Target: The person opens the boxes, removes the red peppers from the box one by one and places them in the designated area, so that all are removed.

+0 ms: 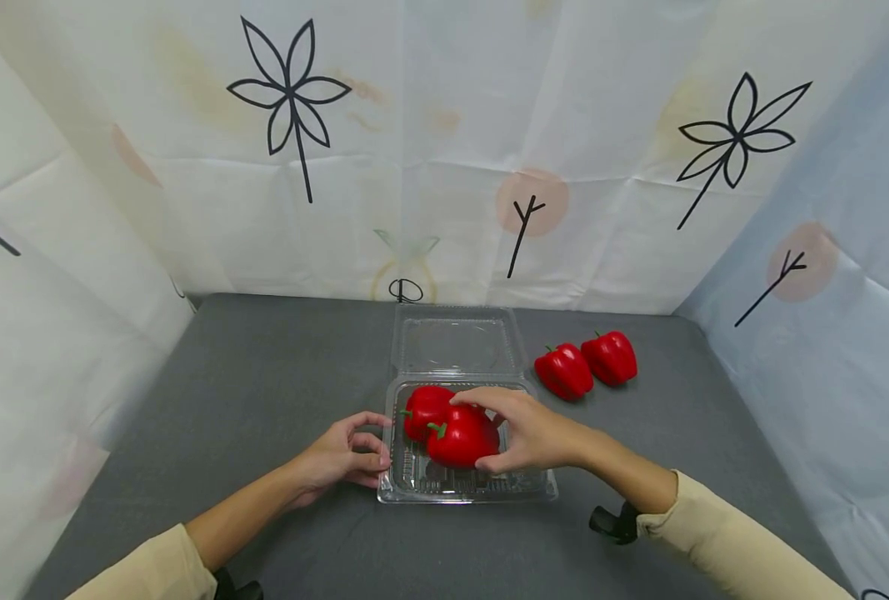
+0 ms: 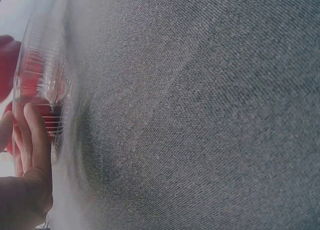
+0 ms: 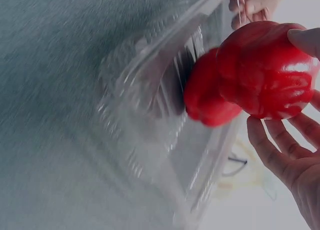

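My right hand [image 1: 530, 429] grips a red bell pepper [image 1: 462, 437] between thumb and fingers, over a clear plastic clamshell container [image 1: 468, 500]. In the right wrist view, this glossy pepper [image 3: 267, 69] is held above the container floor, overlapping a second red bell pepper [image 3: 207, 92]. That second pepper [image 1: 423, 408] lies inside the container at the back left, its green stem pointing left. At the container's left side is my left hand [image 1: 347, 454]. Its fingers [image 2: 37, 135] lie fairly straight along the ribbed outer wall in the left wrist view.
Two more red bell peppers [image 1: 564, 372] [image 1: 611, 358] lie side by side on the grey tabletop [image 1: 287, 358], right of the container. The clear lid [image 1: 455, 342] is folded back toward the rear. Patterned white fabric [image 1: 444, 167] walls in the table at the back and sides.
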A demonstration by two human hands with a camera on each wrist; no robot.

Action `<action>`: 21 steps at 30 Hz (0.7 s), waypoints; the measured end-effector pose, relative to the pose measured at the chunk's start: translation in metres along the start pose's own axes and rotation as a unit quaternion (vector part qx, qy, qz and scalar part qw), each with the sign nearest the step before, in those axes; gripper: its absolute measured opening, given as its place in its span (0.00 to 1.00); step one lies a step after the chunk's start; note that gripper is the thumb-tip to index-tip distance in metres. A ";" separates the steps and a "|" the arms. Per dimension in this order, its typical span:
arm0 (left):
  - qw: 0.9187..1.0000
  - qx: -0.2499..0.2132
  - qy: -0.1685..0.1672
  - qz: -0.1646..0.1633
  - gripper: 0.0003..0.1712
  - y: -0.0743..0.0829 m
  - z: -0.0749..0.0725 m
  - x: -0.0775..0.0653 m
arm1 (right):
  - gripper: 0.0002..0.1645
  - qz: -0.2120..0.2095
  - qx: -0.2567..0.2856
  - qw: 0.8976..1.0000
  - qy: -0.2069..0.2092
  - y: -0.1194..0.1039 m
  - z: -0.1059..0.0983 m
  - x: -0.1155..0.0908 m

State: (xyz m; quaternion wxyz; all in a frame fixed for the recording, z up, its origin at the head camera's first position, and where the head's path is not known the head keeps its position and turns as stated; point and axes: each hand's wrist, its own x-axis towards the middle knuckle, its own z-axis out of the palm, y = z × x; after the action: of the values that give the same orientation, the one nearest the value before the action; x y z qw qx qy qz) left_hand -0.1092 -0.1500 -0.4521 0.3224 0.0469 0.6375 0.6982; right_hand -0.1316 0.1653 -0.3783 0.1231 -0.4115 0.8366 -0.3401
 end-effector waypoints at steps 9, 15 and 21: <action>1.000 0.004 0.000 -0.001 0.36 0.000 -0.001 -0.001 | 0.47 0.008 -0.016 0.997 0.069 0.013 -0.027 -0.033; 1.000 0.007 0.004 -0.009 0.36 0.002 -0.001 -0.001 | 0.49 0.048 -0.034 0.992 0.113 0.021 -0.045 -0.051; 1.000 0.010 0.012 -0.019 0.36 0.003 -0.002 0.000 | 0.47 0.068 -0.068 0.985 0.142 0.032 -0.055 -0.070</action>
State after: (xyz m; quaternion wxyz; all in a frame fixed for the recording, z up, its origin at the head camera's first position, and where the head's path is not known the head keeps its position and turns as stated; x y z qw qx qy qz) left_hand -0.1115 -0.1511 -0.4494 0.3275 0.0292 0.6491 0.6860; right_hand -0.1337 0.2589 -0.3644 -0.0026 -0.3089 0.8926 -0.3284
